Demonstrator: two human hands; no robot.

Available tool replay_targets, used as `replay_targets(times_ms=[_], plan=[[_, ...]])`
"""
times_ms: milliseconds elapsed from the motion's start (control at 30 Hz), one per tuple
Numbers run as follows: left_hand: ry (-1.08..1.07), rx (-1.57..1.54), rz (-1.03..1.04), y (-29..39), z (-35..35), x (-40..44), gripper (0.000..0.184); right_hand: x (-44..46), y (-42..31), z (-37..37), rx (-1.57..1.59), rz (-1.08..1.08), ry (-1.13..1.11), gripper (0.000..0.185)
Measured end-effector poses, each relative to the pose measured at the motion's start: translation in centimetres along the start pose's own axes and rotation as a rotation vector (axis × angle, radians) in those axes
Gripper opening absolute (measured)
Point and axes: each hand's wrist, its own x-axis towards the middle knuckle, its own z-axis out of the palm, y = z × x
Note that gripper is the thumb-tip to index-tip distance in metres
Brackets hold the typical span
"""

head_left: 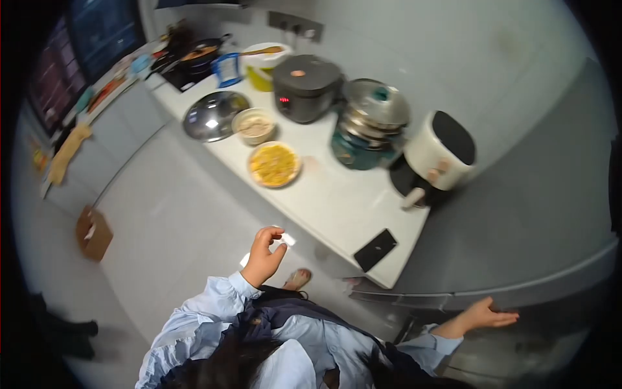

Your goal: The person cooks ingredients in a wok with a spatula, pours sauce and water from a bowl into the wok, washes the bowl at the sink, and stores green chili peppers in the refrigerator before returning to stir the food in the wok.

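Observation:
My left hand is raised in front of the counter's front edge, fingers curled with a gap to the thumb; a small white thing shows just behind the fingertips, and I cannot make out whether it is held. Off to the right, my right hand is stretched out beside the grey appliance front, fingers extended and holding nothing. On the white counter, a bowl of yellow food stands nearest my left hand. Behind it is a smaller bowl. A black phone lies near the counter's corner.
Along the wall stand a dark rice cooker, a steamer with a glass lid and a cream air fryer. A metal lid lies at the counter's front edge. A cardboard box is on the floor at left.

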Motion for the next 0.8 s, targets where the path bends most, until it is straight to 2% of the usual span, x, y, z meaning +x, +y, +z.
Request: replay_targets(times_ms=[67, 100, 200, 267, 333, 400, 500, 567, 600, 700, 800], plan=[[0.072, 0.075, -0.038, -0.9, -4.4, -0.9, 0.03, -0.5, -1.2, -0.3, 0.027, 0.131, 0.015, 0.071], [0.106, 0.108, -0.054, -1.5, -6.3, -1.3, 0.03, -1.2, -3.1, -0.3, 0.05, 0.117, -0.006, 0.071], [0.217, 0.098, -0.098, -2.1, -9.7, -1.5, 0.03, -4.2, -12.4, -0.9, 0.608, -0.185, -0.033, 0.065], [0.33, 0.005, -0.098, -2.7, -12.1, -1.3, 0.03, -6.1, -19.4, -1.9, 0.882, -0.144, -0.306, 0.064], [0.344, -0.019, -0.098, -3.8, -14.9, -1.0, 0.03, -7.0, -26.1, -3.6, 0.777, -0.134, -0.595, 0.062], [0.393, -0.078, -0.077, -5.2, -18.4, 0.1, 0.031, -8.6, -31.9, -4.3, 0.916, -0.127, -0.64, 0.06], [0.422, -0.135, -0.107, -9.7, -27.5, 0.1, 0.031, -12.5, -40.6, -5.2, 0.941, -0.218, -0.668, 0.059], [0.543, -0.149, -0.12, -9.8, -34.0, 0.1, 0.029, -14.4, -47.5, -6.6, 1.036, -0.236, -0.727, 0.057], [0.53, -0.135, -0.131, -9.5, -36.1, 0.6, 0.029, -15.1, -51.3, -6.8, 1.109, -0.241, -0.756, 0.056], [0.778, -0.135, -0.223, -9.6, -43.4, 0.6, 0.029, -16.7, -60.1, -9.2, 1.231, -0.247, -0.831, 0.052], [0.768, -0.126, -0.263, -11.8, -46.4, 2.3, 0.029, -19.6, -65.4, -9.4, 1.263, -0.314, -0.912, 0.05]])
